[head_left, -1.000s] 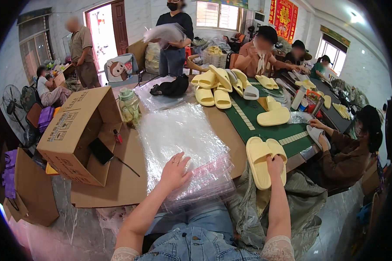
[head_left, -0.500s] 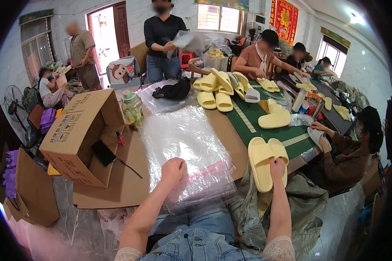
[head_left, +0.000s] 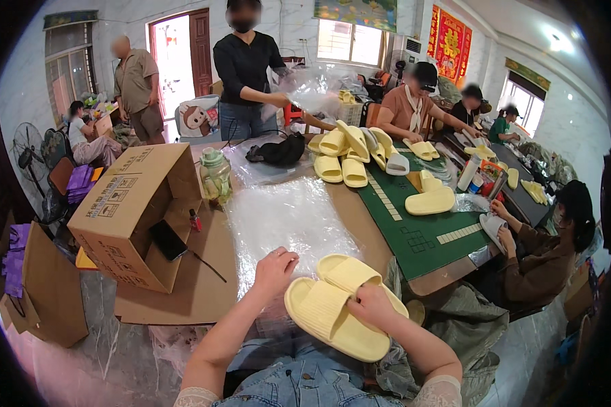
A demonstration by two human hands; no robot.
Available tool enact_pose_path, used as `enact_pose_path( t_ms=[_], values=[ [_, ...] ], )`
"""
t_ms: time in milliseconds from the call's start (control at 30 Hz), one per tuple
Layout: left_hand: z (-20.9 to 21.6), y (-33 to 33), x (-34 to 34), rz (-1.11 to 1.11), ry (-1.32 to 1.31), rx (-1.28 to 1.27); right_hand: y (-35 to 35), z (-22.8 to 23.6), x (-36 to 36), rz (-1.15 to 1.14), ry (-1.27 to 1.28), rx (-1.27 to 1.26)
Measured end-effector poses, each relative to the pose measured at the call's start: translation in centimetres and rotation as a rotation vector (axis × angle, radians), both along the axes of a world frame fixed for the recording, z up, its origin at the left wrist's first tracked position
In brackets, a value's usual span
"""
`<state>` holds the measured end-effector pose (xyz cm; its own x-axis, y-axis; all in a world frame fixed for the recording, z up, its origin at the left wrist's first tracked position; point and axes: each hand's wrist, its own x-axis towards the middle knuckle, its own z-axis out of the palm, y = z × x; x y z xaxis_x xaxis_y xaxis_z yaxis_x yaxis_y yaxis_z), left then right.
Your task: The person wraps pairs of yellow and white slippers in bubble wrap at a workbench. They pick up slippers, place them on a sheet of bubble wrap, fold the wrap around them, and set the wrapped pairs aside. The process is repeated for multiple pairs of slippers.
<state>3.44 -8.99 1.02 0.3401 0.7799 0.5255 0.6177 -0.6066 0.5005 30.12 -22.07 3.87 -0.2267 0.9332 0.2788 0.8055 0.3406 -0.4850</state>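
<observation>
My right hand (head_left: 375,305) grips a pair of pale yellow slippers (head_left: 316,308) between their straps. The two slippers lie against each other, tilted, over the near edge of the stack of clear plastic bags (head_left: 285,217). My left hand (head_left: 275,271) is just left of the toes, above the bags. Its fingers are curled together, and whatever they pinch, if anything, is too small to make out. Beyond the green mat (head_left: 414,247), a pile of yellow slippers (head_left: 353,152) includes a grey one (head_left: 396,163).
An open cardboard box (head_left: 132,210) stands at left, with a black phone (head_left: 168,239) and small red bottle (head_left: 195,220) by its opening. Behind are a glass jar (head_left: 215,176) and black cloth (head_left: 276,149). Several co-workers handle slippers at right; one person opposite holds clear plastic (head_left: 312,91).
My right hand has brought the slipper pair leftward from beside the mat to over the bags, turning it on its side. My left hand has shifted slightly, its fingers now pointing right.
</observation>
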Motion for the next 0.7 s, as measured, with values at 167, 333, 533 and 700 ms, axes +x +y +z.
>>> enact_pose_path(
  t_ms=[167, 333, 533, 700],
  values=[
    [2.0, -1.9, 0.0, -0.131, -0.007, 0.13, 3.5, -1.8, -2.1, -0.067, -0.012, -0.02],
    [4.1, -4.4, 0.8, -0.223, -0.006, 0.105, 7.1, -2.4, -5.5, -0.066, -0.07, 0.038],
    [5.3, -6.4, 0.7, -0.319, -0.077, 0.131, 15.1, -5.5, -8.1, -0.123, -0.126, 0.229],
    [5.0, -7.7, -0.8, -0.323, -0.011, 0.092, 20.2, -7.9, -9.1, -0.205, -0.07, 0.209]
  ],
)
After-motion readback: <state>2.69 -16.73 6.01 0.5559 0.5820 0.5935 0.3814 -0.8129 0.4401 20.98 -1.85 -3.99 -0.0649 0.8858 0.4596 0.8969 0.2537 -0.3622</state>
